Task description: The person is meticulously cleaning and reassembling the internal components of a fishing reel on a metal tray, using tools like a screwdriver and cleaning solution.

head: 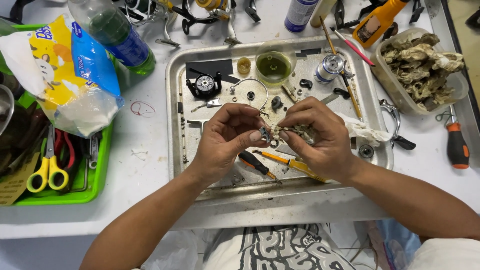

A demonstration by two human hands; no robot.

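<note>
Both hands meet at frame centre over the metal tray point(175, 125): left hand point(227, 137) pinches a small metal part point(265, 134), right hand point(315, 137) clutches a grimy rag point(300, 131). A slipped pinch could likely drop it among the loose screws and the screwdriver point(257, 165) below.

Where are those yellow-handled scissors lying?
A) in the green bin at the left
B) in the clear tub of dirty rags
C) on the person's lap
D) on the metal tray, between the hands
A: the yellow-handled scissors lie in the green bin at the left, away from the metal tray.
</note>
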